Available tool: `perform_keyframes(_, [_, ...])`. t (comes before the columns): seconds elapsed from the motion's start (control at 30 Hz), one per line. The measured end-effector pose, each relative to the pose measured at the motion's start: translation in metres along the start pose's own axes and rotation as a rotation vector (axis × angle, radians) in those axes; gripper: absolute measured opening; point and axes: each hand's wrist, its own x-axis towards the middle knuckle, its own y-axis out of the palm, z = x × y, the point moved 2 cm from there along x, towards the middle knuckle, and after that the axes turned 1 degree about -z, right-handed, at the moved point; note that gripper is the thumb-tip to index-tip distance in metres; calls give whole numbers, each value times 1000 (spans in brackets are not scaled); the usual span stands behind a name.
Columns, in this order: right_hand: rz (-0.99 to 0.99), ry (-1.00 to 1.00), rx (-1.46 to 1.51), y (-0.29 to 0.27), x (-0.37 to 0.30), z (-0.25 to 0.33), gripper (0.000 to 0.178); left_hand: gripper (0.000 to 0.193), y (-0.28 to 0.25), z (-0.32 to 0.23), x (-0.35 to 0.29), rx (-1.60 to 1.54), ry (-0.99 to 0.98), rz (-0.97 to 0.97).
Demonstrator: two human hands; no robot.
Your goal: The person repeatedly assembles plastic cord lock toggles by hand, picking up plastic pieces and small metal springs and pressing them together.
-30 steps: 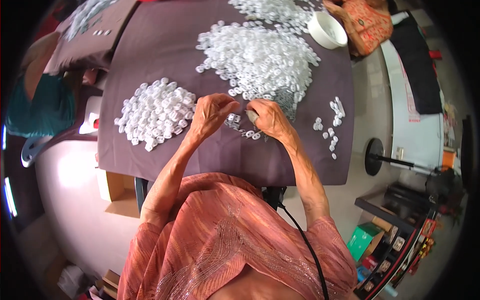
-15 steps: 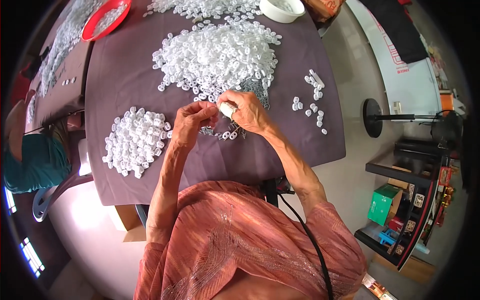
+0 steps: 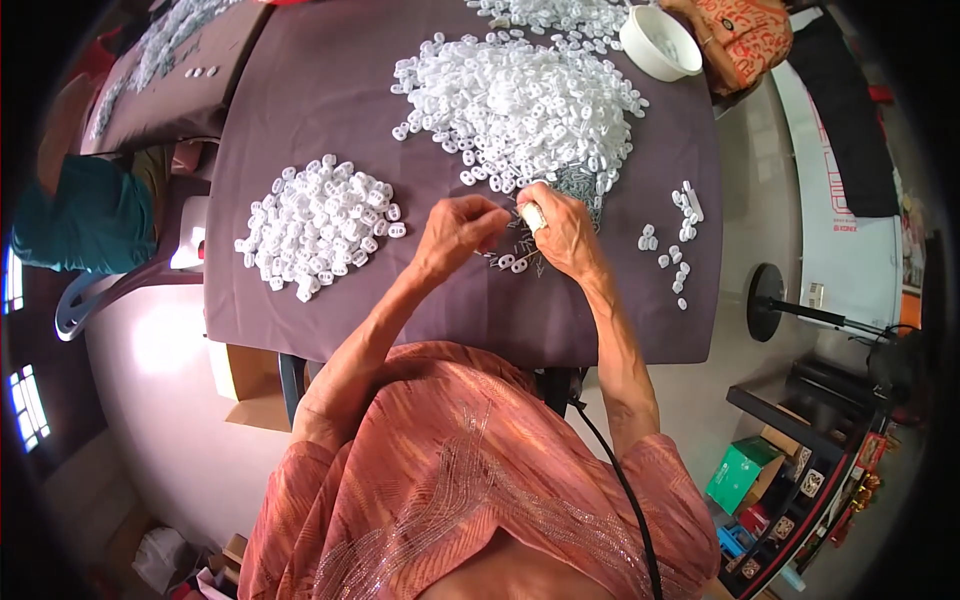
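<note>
My right hand (image 3: pixel 565 232) is closed around a small cream-coloured object (image 3: pixel 534 217), whose kind I cannot make out. Left of it, my left hand (image 3: pixel 458 238) has its fingers drawn together, and whatever they pinch is hidden. Both hands hover over the table near loose grey screws (image 3: pixel 527 243) and a few white two-hole plastic pieces (image 3: pixel 513 263). Just beyond them lies a large heap of white oval plastic pieces (image 3: pixel 520 105), with a patch of grey screws (image 3: pixel 583 188) at its near right edge. A smaller pile of white plastic pieces (image 3: pixel 318 228) sits left of my left hand.
Several loose white pieces (image 3: pixel 683 230) are scattered at the right of the brown-covered table (image 3: pixel 440 325). A white bowl (image 3: pixel 660 44) stands at the far right, beside an orange patterned bag (image 3: pixel 738 38). At the left, a person in teal (image 3: pixel 95 212) sits by another table.
My hands have moved apart; they were close together at the cream-coloured object, which stays in my right hand. The whole view has shifted, with the table now farther right.
</note>
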Motion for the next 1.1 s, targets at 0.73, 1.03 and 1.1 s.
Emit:
perform_keyframes(0.73, [-188,23,551,-15,36,15,20,18,-37,-39,2,291,254,-133])
perform_keyframes(1.03, [-95,71,365,0,4,-8,15,16,-25,14,0,910,656,-89])
perform_keyframes(1.1, [-102,91,384,-1,4,-6,16,15,-25,13,1,891,686,-116])
